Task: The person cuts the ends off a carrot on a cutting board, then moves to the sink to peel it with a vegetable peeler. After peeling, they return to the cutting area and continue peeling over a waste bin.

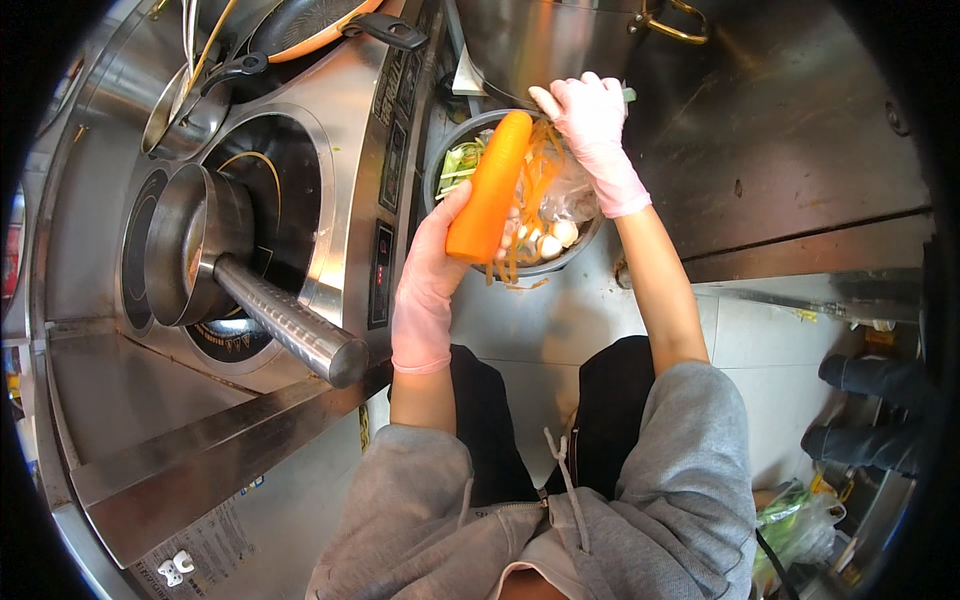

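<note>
A large peeled-looking carrot lies in the grip of my left hand, which wears a thin pink glove. It is tilted, its rounded end pointing up and away from me. Just beyond that end is my right hand, also gloved, closed around a small tool with a pale green handle; my fingers hide most of the tool. Under both hands stands a round grey bin. In it are orange peel strips, green vegetable scraps, whitish eggshell-like pieces and clear plastic.
At left, a steel saucepan sits on an induction cooktop, its thick handle reaching over the edge. Behind are a smaller pot and a frying pan. A big steel pot stands beyond the bin. Another person's legs show at right.
</note>
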`<state>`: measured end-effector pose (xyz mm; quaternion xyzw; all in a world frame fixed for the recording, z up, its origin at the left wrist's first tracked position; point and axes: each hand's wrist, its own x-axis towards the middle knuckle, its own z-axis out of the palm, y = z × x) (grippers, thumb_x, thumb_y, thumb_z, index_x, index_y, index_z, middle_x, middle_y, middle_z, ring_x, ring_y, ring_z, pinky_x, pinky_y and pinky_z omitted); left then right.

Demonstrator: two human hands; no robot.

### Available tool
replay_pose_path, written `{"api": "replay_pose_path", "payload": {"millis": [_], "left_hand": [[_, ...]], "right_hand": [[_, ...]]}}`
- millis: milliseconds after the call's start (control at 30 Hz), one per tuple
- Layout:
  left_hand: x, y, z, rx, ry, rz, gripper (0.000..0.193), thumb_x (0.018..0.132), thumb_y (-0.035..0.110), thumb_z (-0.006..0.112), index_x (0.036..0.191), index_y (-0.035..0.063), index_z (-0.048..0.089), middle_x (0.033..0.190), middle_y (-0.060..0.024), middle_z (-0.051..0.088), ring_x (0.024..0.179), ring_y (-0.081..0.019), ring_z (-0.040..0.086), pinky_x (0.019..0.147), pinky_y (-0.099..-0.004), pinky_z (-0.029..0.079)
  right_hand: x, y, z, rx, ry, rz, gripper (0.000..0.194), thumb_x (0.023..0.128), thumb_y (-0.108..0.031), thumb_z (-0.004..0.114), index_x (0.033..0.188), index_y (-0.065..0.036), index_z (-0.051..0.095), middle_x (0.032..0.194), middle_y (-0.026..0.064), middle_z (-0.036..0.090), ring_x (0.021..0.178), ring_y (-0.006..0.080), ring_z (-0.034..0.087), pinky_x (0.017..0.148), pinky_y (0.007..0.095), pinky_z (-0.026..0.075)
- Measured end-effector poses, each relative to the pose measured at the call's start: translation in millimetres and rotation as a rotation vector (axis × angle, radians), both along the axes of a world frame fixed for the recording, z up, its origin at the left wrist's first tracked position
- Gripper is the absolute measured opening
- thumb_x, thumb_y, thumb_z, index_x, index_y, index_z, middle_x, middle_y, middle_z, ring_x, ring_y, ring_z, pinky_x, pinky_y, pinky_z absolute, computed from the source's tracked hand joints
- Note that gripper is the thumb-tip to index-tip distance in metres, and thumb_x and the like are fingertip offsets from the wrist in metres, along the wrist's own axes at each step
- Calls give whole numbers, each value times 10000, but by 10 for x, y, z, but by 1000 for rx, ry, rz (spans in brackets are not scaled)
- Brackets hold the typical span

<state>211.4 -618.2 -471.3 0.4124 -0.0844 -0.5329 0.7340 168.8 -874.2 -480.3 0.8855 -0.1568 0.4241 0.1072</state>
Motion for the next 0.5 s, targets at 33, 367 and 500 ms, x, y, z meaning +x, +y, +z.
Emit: {"api": "replay_pose_path", "payload": {"millis": [33,367,500], "left_hand": [[-5,2,-37,-42,22,26,464,1024,379,437,1237,-14,562,992,-155,672,744,-259,653,630,-341,525],[218,2,-366,-196,362,124,436,1013,353,435,1258,12,553,1104,-158,652,945,-305,651,809,-437,549],[146,-47,-340,-69,323,280,406,1005,357,457,1243,45,562,1131,-112,644,1018,-269,643,848,-434,547]], "right_hand": [[-28,24,9,50,0,-28,311,815,-406,710,638,-157,648,597,-14,589,653,192,555,686,349,386],[-342,933,359,162,50,448,304,782,-385,737,638,-147,613,633,-14,554,679,202,512,699,360,374],[-342,1105,431,158,50,578,331,776,-380,745,622,-147,569,641,-2,543,685,210,511,707,363,380]]}}
